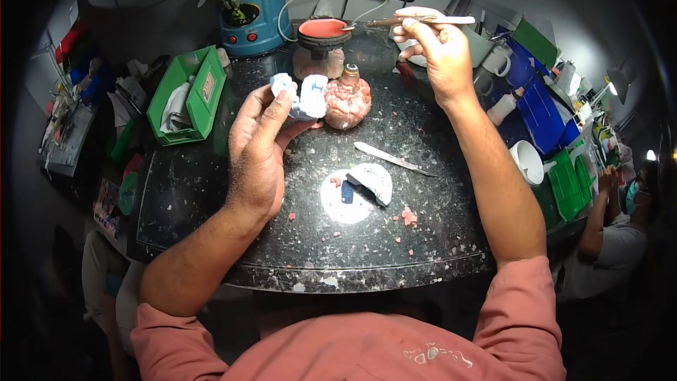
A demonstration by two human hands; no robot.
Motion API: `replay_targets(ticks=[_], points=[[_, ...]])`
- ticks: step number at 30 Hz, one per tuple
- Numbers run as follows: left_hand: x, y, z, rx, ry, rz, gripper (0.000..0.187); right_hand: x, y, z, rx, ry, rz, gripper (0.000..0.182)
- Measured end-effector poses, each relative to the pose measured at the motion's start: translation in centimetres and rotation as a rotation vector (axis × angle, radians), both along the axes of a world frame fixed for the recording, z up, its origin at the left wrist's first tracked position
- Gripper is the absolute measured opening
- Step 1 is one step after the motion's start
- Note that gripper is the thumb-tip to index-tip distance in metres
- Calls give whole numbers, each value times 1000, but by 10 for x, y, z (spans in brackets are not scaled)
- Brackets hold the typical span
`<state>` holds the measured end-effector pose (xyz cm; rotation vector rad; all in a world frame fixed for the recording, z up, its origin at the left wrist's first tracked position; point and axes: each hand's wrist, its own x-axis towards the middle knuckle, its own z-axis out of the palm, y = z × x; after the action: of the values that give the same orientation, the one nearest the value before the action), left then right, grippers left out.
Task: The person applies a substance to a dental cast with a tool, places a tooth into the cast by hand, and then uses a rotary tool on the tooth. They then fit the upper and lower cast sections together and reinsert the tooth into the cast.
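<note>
Salmon-pink sleeves (352, 346) fill the near edge, above them a dark speckled worktop (423, 240) strewn with pink crumbs. The left hand (257, 144) is closed around a white plaster dental cast (302, 99), held raised over the counter just beside a wax-crusted burner (347, 101). The right hand (434, 46) pinches a thin metal instrument (416, 21), whose tip rests in a dish of red wax (324, 29). A second cast (370, 182) lies on a white disc, a knife (391, 159) near it. A co-worker (613, 233) sits at right.
</note>
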<state>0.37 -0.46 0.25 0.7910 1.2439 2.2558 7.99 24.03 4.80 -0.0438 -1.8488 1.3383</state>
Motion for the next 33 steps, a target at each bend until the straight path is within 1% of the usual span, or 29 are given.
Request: replay_targets(ticks=[3, 8, 10, 11, 13, 14, 21, 33], points=[[-1, 0, -1, -6, 20, -7, 28, -6, -4, 3, 31, -31, -25, 22], [-2, -2, 2, -1, 52, -2, 28, -7, -4, 7, 71, -7, -27, 19], [-2, -2, 2, 2, 36, 21, 27, -2, -2, 2, -206, 148, 13, 18], [-3, -2, 1, 1, 32, 18, 27, 3, -4, -3, -206, 144, 10, 18], [-3, -2, 0, -7, 23, 21, 27, 16, -9, -16, -333, 126, 2, 18], [-4, -2, -2, -7, 21, 21, 27, 21, -8, -23, -258, 120, 25, 17], [-1, -1, -4, -53, 26, 8, 29, 27, -16, -28, -182, 106, 51, 17], [0, -1, -4, -46, 71, 14, 29, 26, -15, -26, -141, 105, 50, 17]])
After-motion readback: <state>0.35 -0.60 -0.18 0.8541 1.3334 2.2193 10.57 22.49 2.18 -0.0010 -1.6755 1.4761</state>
